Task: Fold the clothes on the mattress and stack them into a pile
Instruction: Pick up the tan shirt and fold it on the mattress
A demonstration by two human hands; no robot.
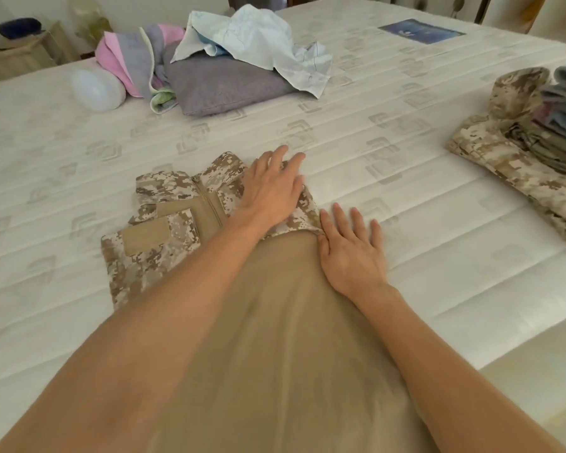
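A tan shirt with desert-camouflage sleeves and collar (164, 223) lies flat on the white mattress (406, 223) in front of me. My left hand (272, 188) presses flat on its upper right shoulder, fingers straight. My right hand (350, 250) rests flat at the shirt's right edge, fingers spread onto the mattress, thumb touching the fabric. A pile of folded clothes (533, 138), camouflage at the bottom and grey pieces on top, sits at the right edge. Unfolded clothes (252, 44), pale blue, pink and grey, lie heaped at the far side.
A purple-grey cushion (223, 86) lies under the heap of loose clothes. A white rounded object (97, 88) sits to its left. A blue label (420, 31) is on the mattress at the far right. The mattress edge runs at the lower right.
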